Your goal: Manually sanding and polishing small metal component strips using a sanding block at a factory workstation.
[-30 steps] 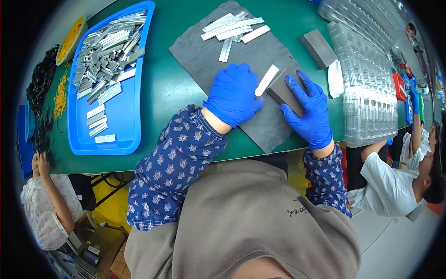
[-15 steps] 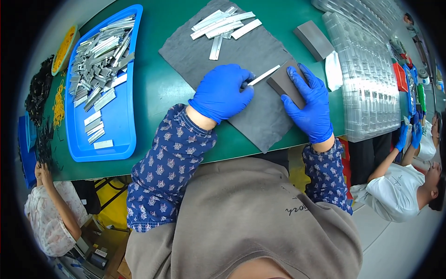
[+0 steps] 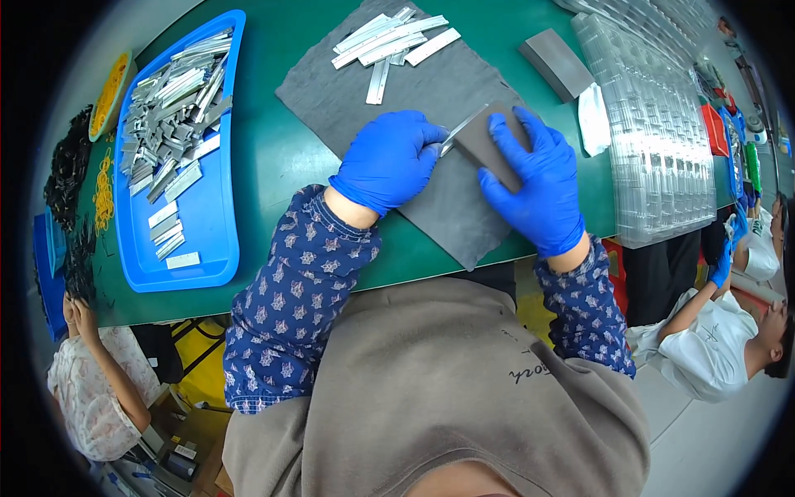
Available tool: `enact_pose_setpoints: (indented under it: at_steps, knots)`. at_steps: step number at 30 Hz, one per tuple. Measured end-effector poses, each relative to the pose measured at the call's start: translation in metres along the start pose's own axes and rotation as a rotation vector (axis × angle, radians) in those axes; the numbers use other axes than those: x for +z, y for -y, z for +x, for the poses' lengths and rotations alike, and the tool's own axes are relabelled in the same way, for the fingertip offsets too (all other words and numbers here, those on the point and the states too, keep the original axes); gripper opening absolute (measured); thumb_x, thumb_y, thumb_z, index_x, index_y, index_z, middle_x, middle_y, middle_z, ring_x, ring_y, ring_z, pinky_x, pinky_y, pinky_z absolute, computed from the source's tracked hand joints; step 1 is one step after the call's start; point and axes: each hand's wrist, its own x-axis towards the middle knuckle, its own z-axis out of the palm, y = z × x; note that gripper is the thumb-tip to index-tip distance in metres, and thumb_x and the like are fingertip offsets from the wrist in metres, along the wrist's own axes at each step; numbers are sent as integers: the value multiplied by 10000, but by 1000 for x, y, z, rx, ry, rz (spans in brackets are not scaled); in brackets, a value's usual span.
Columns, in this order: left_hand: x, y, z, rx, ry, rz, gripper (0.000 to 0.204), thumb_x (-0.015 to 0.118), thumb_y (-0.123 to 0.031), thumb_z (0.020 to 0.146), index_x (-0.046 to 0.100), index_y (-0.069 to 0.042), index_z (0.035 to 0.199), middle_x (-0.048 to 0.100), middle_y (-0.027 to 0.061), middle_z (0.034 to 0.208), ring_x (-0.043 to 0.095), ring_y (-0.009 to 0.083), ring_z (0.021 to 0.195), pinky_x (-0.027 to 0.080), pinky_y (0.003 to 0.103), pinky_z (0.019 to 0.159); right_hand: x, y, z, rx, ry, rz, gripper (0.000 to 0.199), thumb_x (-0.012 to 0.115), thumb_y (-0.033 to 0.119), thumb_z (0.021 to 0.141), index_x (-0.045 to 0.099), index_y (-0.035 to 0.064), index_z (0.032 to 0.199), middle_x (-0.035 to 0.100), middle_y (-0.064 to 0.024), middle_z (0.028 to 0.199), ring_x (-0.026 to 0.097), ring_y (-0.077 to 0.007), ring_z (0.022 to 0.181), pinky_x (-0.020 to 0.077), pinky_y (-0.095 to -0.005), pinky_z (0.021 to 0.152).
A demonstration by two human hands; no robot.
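Note:
My left hand [image 3: 389, 160], in a blue glove, pinches one end of a thin metal strip [image 3: 458, 132] that points up and to the right. My right hand [image 3: 540, 184], gloved in blue too, grips a dark grey-brown sanding block [image 3: 489, 147]. The block lies against the strip's edge and covers part of it. Both hands are over a dark grey mat [image 3: 464, 219]. A loose pile of silvery metal strips [image 3: 397, 37] rests on the far part of the mat.
A blue tray [image 3: 222, 236] of metal pieces stands at the left. A second grey block [image 3: 556, 65], a white cloth [image 3: 593, 121] and stacked clear plastic trays [image 3: 654, 141] sit at the right of the green table [image 3: 273, 199]. Other people work at both sides.
My right hand has slid the block left and slightly up along the strip, toward my left hand. My left hand has shifted slightly left, still pinching the strip.

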Motion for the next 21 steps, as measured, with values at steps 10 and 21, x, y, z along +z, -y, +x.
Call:
enact_pose_setpoints:
  at_steps: [10, 21]
  knots:
    - [2, 2, 3, 2, 14, -35, 182, 614, -167, 822, 714, -71, 940, 646, 130, 859, 623, 337, 824, 500, 432, 739, -2, 17, 0, 69, 14, -102, 573, 721, 283, 727, 601, 126, 1265, 532, -227, 1273, 553, -380, 1034, 446, -445, 898]
    - [1, 4, 1, -19, 39, -36, 188, 608, -169, 826, 718, -68, 940, 662, 139, 896, 630, 343, 855, 501, 433, 763, -1, 26, -6, 85, 23, -56, 566, 715, 280, 744, 591, 95, 1265, 535, -244, 1251, 540, -388, 1047, 437, -455, 905]
